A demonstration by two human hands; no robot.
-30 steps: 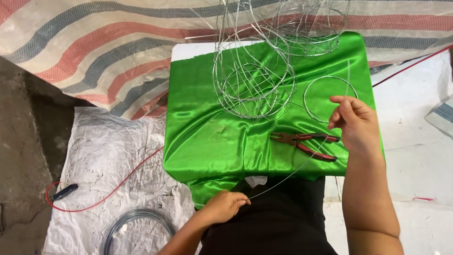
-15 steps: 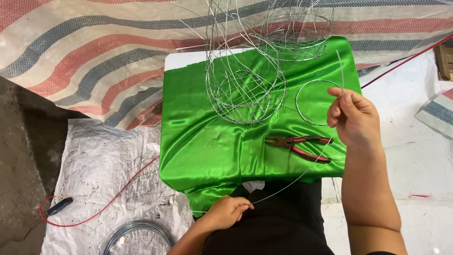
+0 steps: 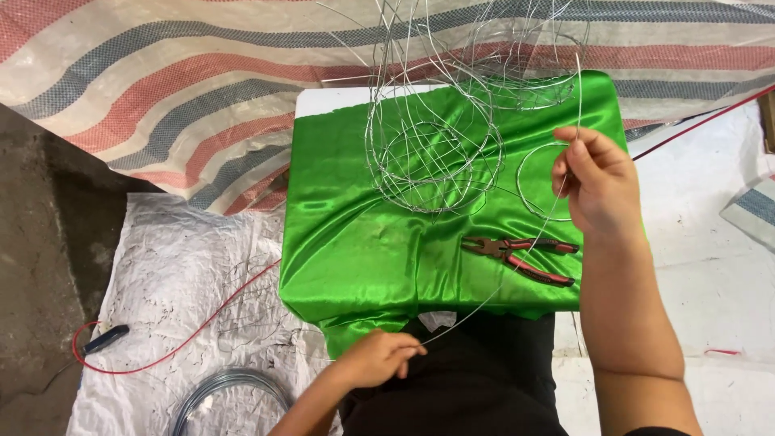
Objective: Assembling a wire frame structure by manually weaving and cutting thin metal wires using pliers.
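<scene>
Wire [image 3: 517,270] strand taut | left hand [image 3: 379,358] pinches low end | right hand [image 3: 593,182] raised, pinching top

counts: two hands, left hand [image 3: 379,358] and right hand [image 3: 593,182]. one strand of wire [image 3: 492,300] stretched between them. one pair of red-handled pliers [image 3: 521,257]. one loose wire ring [image 3: 542,184]. two wire frames visible [image 3: 432,157] [image 3: 525,69]. one green cloth [image 3: 355,234]. one wire coil [image 3: 230,391]. one red cable [image 3: 202,327].

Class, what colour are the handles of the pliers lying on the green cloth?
Red with black, seen in the head view: the pliers on the green cloth.
</scene>
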